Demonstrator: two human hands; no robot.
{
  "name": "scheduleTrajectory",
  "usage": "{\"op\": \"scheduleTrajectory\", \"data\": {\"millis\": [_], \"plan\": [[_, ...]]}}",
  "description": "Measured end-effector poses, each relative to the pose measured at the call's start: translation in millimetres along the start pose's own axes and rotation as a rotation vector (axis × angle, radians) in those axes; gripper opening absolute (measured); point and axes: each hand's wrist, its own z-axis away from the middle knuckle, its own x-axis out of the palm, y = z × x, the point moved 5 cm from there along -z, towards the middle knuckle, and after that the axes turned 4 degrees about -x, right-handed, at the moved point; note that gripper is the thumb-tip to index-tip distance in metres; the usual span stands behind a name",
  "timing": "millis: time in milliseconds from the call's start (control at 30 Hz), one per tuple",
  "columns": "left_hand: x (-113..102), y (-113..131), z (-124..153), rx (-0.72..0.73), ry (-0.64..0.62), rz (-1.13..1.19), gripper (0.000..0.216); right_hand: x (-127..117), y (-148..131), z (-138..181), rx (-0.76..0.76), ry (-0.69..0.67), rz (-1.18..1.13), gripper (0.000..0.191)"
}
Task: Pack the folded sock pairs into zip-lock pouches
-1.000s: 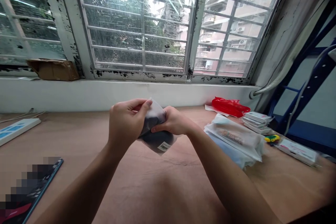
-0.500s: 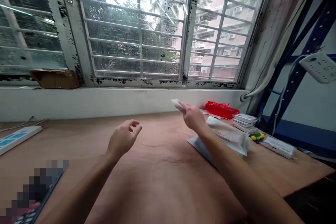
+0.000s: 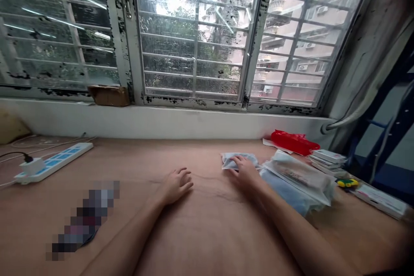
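Observation:
My right hand point(image 3: 246, 171) lies over a crumpled pale blue packet point(image 3: 234, 161) on the wooden desk point(image 3: 207, 220), its fingers pressing on the packet's near side. The packet looks like thin folded cloth or plastic, though I cannot tell which. My left hand point(image 3: 176, 185) rests palm down on the bare wood, fingers slightly apart and holding nothing. To the right of my right hand lies a transparent plastic bag point(image 3: 297, 177) with pale blue material under it.
A red plastic bag point(image 3: 293, 142) and a stack of white boxes point(image 3: 328, 161) stand by the wall. A blue power strip point(image 3: 53, 163) lies at the left, and a pixelated object point(image 3: 86, 215) lies near my left forearm. Barred windows run behind the desk.
The dark packet held in both hands is gone from view. My right hand has moved down and closer, now on the pale blue packet, and my left hand has come to rest on the desk.

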Motion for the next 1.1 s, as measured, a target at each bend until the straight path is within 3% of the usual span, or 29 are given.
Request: {"op": "scheduleTrajectory", "data": {"millis": [100, 300, 567, 700, 900, 1100], "plan": [[1, -1, 0, 0.016, 0.001, -0.041, 0.058, 1, -23, 0, -0.027, 0.062, -0.047, 0.035], [15, -1, 7, 0.001, -0.214, -0.159, 0.069, 24, -55, 20, -0.231, -0.193, -0.057, 0.052], [16, 0, 8, 0.019, -0.205, -0.177, 0.068, 23, -60, 33, -0.285, -0.370, -0.086, 0.069], [16, -1, 8, 0.021, -0.205, -0.176, 0.068, 25, -60, 32, -0.275, -0.363, -0.118, 0.067], [18, -3, 7, 0.011, -0.201, -0.185, 0.069, 33, -40, 27, -0.142, -0.375, -0.116, 0.071], [18, -1, 8, 0.002, -0.208, -0.175, 0.067, 34, -34, 27, -0.143, -0.345, -0.138, 0.070]]}}
